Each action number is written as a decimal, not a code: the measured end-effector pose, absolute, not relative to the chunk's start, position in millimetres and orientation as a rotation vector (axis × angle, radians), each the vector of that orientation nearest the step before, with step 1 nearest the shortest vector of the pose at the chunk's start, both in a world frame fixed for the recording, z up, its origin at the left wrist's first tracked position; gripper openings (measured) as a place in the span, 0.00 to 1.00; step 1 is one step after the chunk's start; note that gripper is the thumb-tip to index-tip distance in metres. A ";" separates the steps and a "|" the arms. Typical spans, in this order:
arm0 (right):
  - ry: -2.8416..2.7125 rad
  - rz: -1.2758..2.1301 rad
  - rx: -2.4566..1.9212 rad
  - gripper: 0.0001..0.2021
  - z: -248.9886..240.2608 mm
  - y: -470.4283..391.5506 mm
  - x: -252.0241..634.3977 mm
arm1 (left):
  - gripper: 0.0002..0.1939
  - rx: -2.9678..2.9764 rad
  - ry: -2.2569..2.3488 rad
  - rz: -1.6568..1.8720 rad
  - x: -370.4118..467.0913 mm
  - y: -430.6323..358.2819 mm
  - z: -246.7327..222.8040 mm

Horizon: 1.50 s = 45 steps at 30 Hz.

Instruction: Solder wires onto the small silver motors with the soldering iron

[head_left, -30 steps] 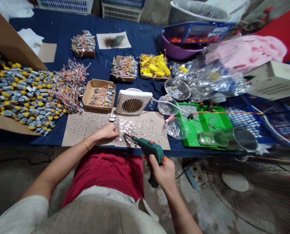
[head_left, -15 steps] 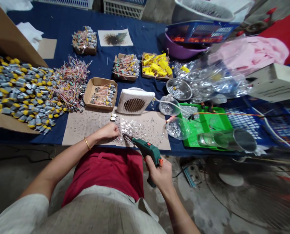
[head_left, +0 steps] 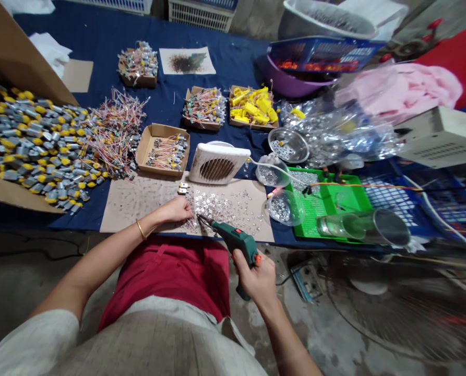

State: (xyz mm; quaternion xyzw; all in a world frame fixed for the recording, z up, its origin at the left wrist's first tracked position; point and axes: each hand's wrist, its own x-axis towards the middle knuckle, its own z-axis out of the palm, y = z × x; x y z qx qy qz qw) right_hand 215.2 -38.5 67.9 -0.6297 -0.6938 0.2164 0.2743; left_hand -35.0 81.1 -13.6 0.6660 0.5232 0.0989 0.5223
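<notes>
The right hand point(head_left: 258, 277) is gripping the handle of a dark green, pistol-shaped plastic soldering tool point(head_left: 236, 241) with orange-red details, its fingers wrapping round the grip. The left hand point(head_left: 177, 210), below a gold-coloured bangle point(head_left: 141, 230), is closing its fingertips in a pinch on thin reddish wires point(head_left: 192, 224); they are showing too small to tell whether anything else is being held with them.

The soldering tool is lying between the hands, its long axis slanting from the right hand forward and leftward, so that its dark narrow tip point(head_left: 202, 218) is pointing at the left fingertips. That tip is sitting just to the right of the wires and much nearer the left hand than the right; whether it is touching them, the view is not showing clearly.

Beneath the tip and the left hand, a flat brown cardboard sheet point(head_left: 109, 222) is covering the near edge of the desk, and many small shiny metal pieces point(head_left: 220, 203) are lying scattered across it. Two small pale-and-dark blocks point(head_left: 183, 188) are resting just beyond the left hand. Farther off, a white square fan with a slatted grille point(head_left: 217, 164) is standing behind the metal pieces, and a shallow brown cardboard tray point(head_left: 147, 143) is holding wired motors beside it. Well to the left, a large brown cardboard box point(head_left: 31, 78) is spilling grey-and-yellow motors point(head_left: 37, 141); to the right, a green plastic basket point(head_left: 309, 214) is standing beside clear round tubs point(head_left: 283, 206).
</notes>
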 end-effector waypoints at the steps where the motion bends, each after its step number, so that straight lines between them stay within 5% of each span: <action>1: -1.867 0.580 -1.694 0.21 68.0 -38.3 214.8 | 0.11 1.593 1.257 0.234 -34.7 81.0 -13.2; 45: -1.711 0.513 -1.777 0.24 89.1 -51.7 211.4 | 0.11 1.552 1.284 0.220 -32.7 81.1 -7.8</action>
